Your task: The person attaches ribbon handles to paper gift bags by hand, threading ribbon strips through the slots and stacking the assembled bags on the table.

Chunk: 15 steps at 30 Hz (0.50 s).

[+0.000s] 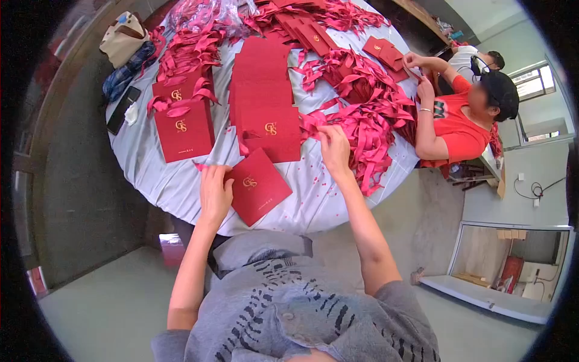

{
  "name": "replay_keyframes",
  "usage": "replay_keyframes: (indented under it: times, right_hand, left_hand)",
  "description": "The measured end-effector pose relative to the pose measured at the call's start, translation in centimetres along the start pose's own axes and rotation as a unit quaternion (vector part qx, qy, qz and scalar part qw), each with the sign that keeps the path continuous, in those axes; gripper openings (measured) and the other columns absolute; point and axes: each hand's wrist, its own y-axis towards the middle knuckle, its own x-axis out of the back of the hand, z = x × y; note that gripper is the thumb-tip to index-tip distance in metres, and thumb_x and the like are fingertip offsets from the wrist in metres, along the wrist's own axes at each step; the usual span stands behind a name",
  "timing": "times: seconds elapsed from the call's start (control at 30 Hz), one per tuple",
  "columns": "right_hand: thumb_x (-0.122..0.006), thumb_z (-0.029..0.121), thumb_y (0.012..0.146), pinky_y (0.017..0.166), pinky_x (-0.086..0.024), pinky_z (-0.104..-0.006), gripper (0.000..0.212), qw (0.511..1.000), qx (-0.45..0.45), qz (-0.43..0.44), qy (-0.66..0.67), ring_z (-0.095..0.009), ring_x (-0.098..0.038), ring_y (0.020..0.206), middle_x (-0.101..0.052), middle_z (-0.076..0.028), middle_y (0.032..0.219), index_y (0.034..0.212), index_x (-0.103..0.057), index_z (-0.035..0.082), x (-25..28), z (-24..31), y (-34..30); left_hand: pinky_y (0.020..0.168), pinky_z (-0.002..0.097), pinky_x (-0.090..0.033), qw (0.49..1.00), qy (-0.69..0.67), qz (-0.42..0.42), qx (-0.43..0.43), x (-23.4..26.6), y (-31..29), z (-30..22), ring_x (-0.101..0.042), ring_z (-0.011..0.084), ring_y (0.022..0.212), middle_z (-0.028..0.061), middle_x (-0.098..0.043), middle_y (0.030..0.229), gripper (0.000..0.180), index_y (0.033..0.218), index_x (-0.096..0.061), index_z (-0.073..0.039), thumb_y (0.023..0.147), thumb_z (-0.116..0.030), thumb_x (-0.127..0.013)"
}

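In front of me at the table's near edge, a flat red paper bag (260, 188) with gold lettering lies turned at an angle. My left hand (215, 192) is closed at its left corner, thumb on the bag's edge, with a bit of pink ribbon (200, 166) showing by the fingertips. To the right, my right hand (335, 151) pinches a pink ribbon (310, 123) beside a long overlapping row of red bags (270, 134). A stack of red bags with ribbons (186, 134) lies to the left of that row.
Heaps of pink ribbons (369, 142) cover the right of the white-clothed round table (166, 184). A co-worker in a red shirt (461, 120) handles bags at the right edge. A phone (123, 110), crumpled tissue (131, 114) and cream handbag (123, 41) lie at left.
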Motion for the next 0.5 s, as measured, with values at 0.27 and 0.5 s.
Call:
replay_keyframes:
  times: [0.27,0.5]
  right_hand:
    - [-0.068,0.014,0.07,0.074,-0.042,-0.0383,0.022,0.984,0.062,0.048,-0.16,-0.03,-0.052,0.084,-0.056,-0.011,0.083,0.09,-0.063,0.005,-3.3,-1.9,3.6]
    - [-0.063,0.009,0.074,0.075,-0.042,-0.0326,0.006,0.995,0.06,0.014,0.078,-0.022,-0.057,0.081,-0.063,-0.009,0.083,0.075,-0.061,0.004,2.3,2.5,5.0]
  left_hand:
    - [0.071,0.0386,-0.04,0.995,0.023,0.074,-0.062,6.1,1.7,-5.2,-0.05,0.0301,0.078,0.0102,-0.057,0.08,0.018,0.087,-0.056,-0.002,0.069,0.001,-0.06]
    - [0.071,0.0353,-0.034,0.984,0.114,0.099,-0.093,7.2,-0.5,-5.1,-0.047,0.0233,0.079,0.0048,-0.056,0.077,0.014,0.084,-0.057,-0.006,0.071,-0.002,-0.055]
